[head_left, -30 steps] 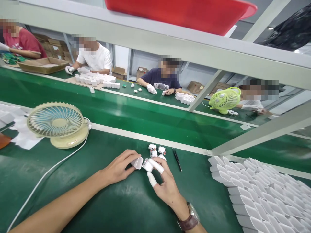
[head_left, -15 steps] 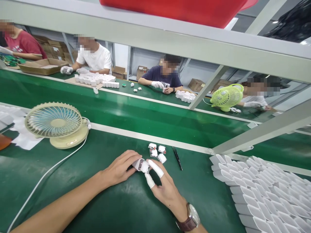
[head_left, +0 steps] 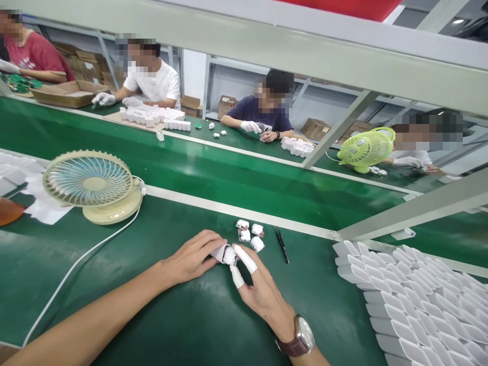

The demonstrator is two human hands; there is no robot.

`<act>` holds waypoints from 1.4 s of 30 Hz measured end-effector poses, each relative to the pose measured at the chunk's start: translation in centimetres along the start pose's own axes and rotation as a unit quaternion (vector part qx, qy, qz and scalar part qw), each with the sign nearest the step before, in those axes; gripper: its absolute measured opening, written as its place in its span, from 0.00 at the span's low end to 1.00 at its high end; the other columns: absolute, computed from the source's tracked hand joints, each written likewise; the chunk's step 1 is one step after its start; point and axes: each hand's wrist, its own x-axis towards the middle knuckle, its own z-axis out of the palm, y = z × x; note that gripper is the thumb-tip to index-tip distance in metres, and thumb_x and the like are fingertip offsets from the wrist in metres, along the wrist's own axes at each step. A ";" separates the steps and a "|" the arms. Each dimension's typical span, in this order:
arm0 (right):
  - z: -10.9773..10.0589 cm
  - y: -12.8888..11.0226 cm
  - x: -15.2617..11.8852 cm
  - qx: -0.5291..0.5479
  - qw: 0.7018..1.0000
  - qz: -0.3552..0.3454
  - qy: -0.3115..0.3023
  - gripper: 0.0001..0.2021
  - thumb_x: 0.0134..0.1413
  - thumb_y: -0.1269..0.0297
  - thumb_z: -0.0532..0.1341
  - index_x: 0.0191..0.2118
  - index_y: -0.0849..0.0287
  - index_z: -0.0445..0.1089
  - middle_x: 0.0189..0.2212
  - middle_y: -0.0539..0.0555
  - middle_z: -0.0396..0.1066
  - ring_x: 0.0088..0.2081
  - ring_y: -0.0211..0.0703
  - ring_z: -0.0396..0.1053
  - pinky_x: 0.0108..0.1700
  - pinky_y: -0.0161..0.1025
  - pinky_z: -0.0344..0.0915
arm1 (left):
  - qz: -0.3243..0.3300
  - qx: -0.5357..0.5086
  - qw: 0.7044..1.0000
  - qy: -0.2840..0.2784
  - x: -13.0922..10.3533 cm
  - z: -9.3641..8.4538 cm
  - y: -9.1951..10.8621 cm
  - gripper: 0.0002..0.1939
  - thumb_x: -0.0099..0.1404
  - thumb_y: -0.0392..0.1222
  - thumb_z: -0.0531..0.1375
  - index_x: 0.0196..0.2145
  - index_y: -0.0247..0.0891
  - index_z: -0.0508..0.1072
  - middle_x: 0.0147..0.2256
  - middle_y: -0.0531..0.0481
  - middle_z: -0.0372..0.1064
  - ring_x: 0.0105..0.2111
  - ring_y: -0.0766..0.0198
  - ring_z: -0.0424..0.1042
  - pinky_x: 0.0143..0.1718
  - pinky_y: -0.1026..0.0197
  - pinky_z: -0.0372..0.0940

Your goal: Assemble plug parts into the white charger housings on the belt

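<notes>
My left hand (head_left: pixel 196 258) is closed round a white plastic sleeve-like housing (head_left: pixel 218 253), its open end facing right. At that open end sits a small white rounded part (head_left: pixel 229 255), pinched between the thumb and forefinger of my right hand (head_left: pixel 259 284). White finger cots cover those two fingertips. The part looks partly inside the housing's mouth; how deep it goes I cannot tell. Several similar small white parts (head_left: pixel 257 244) with bits of red lie just beyond my right hand. Beside them rests a pair of black tweezers (head_left: pixel 281 245).
Rows of white hollow housings (head_left: pixel 415 300) stand at the right. A beige fan (head_left: pixel 93 183) with its white cable (head_left: pixel 82 259) occupies the left. A metal frame post (head_left: pixel 412 208) rises at the right. Across the green conveyor (head_left: pixel 213 173), several people work at another bench.
The white part appears closer into the housing's mouth, both hands keeping their grip. The whole view has shifted slightly, with the far bench higher in the picture.
</notes>
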 end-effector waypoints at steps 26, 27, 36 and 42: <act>-0.6 0.0 0.5 0.057 0.997 0.026 -0.036 0.17 0.71 0.71 0.57 0.61 0.51 0.67 0.58 0.60 0.72 0.57 0.48 0.75 0.59 0.46 0.76 | 0.017 0.035 0.999 -0.036 -0.8 -0.4 0.8 0.07 0.76 0.41 0.58 0.50 0.41 0.73 0.49 0.44 0.75 0.47 0.57 0.78 0.51 0.55 0.74; -0.6 0.0 0.4 0.057 0.997 0.025 -0.036 0.18 0.71 0.71 0.58 0.61 0.51 0.67 0.58 0.60 0.72 0.57 0.48 0.75 0.59 0.46 0.76 | 0.026 0.043 0.998 -0.036 -0.7 -0.4 0.9 0.07 0.76 0.39 0.58 0.49 0.40 0.73 0.48 0.44 0.75 0.46 0.58 0.78 0.50 0.56 0.75; 0.0 0.9 -0.1 0.048 0.998 0.002 -0.035 0.19 0.69 0.73 0.59 0.61 0.51 0.69 0.57 0.61 0.73 0.57 0.50 0.76 0.58 0.48 0.76 | 0.050 0.022 0.998 -0.024 -0.3 -0.5 0.7 0.05 0.75 0.37 0.59 0.46 0.38 0.75 0.48 0.44 0.76 0.44 0.60 0.80 0.48 0.61 0.77; 0.2 0.9 -0.2 0.047 0.998 0.012 -0.036 0.20 0.69 0.73 0.58 0.63 0.51 0.67 0.58 0.61 0.72 0.58 0.51 0.75 0.60 0.50 0.75 | 0.048 -0.013 0.999 -0.003 0.2 -0.2 0.7 0.05 0.74 0.35 0.60 0.46 0.37 0.74 0.47 0.43 0.77 0.44 0.60 0.80 0.49 0.62 0.76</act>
